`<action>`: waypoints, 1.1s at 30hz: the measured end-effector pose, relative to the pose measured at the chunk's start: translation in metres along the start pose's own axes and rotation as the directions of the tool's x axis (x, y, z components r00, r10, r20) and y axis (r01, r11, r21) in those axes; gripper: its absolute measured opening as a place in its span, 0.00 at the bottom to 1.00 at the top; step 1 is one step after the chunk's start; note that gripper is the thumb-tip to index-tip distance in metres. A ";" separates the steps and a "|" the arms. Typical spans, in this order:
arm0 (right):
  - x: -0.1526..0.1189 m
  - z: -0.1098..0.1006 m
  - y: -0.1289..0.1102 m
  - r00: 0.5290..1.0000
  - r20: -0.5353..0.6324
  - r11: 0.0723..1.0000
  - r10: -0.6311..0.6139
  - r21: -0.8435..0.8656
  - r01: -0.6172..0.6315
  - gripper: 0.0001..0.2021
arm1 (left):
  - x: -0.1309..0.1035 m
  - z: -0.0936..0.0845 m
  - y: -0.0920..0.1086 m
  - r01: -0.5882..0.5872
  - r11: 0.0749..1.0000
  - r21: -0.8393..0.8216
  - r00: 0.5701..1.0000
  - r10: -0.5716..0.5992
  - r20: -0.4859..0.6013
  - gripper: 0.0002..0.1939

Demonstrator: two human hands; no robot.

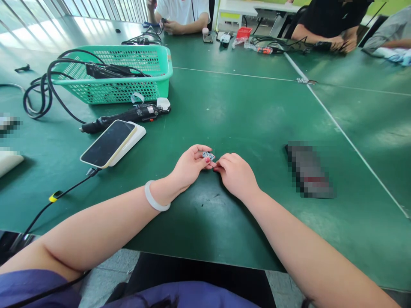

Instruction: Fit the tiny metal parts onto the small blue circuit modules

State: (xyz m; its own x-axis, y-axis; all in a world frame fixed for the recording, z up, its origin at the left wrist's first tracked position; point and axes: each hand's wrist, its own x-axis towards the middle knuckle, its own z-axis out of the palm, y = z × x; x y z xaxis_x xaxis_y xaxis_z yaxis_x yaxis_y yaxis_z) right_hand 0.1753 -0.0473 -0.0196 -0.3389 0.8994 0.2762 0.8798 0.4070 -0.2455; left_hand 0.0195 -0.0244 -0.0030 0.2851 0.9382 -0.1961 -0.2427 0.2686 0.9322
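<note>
Over the green table, my left hand [193,164] is closed around a small silvery-blue piece [208,156], which looks like a tiny circuit board or metal part; its exact kind is too small to make out. The piece shows between the thumb and the bent fingers. Right beside it, my right hand [236,173] has its thumb and forefinger pinched together, close to the left fingertips. Whatever lies in that pinch, if anything, is hidden. A pale band circles my left wrist.
A green plastic basket [118,92] with black cables stands at the back left. Before it lie a black electric screwdriver [128,115] and a phone [108,143] on a white stand. A dark blurred pouch-like item [308,171] lies right. People sit across the table [244,111].
</note>
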 end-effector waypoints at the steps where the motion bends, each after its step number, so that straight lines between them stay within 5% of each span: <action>1: 0.001 0.001 0.000 1.000 -0.002 0.999 -0.013 -0.029 0.013 0.11 | 0.000 0.000 -0.001 -0.008 1.000 0.019 1.000 0.008 0.013 0.08; 6: 0.003 0.002 0.004 0.999 0.029 0.997 -0.046 -0.063 0.048 0.11 | -0.001 0.001 -0.001 -0.023 0.995 0.101 0.998 0.017 0.059 0.09; 13: -0.005 -0.024 0.007 0.983 -0.173 0.873 0.056 0.487 0.036 0.09 | -0.008 0.002 0.003 0.009 0.985 0.172 0.973 -0.048 0.225 0.09; 24: -0.006 -0.028 0.000 0.970 -0.231 0.909 -0.072 0.384 0.159 0.11 | -0.009 0.001 0.004 0.041 0.994 0.098 0.923 -0.075 0.377 0.11; 29: -0.009 -0.032 0.003 0.962 -0.274 0.864 0.008 0.485 0.131 0.09 | -0.008 0.000 0.002 0.076 0.994 0.076 0.923 -0.099 0.372 0.10; 33: -0.011 -0.031 0.014 0.960 -0.235 0.862 0.153 0.506 -0.014 0.09 | -0.006 -0.003 0.003 0.186 0.975 -0.118 0.947 -0.146 0.285 0.08</action>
State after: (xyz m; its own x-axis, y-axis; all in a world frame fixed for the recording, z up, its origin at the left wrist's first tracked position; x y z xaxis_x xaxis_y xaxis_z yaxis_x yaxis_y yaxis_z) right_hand 0.2013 -0.0563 0.0033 -0.1120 0.8881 0.4459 0.5946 0.4194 -0.6860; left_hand 0.0146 -0.0287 0.0003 0.5700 0.7872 -0.2355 -0.2930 0.4625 0.8368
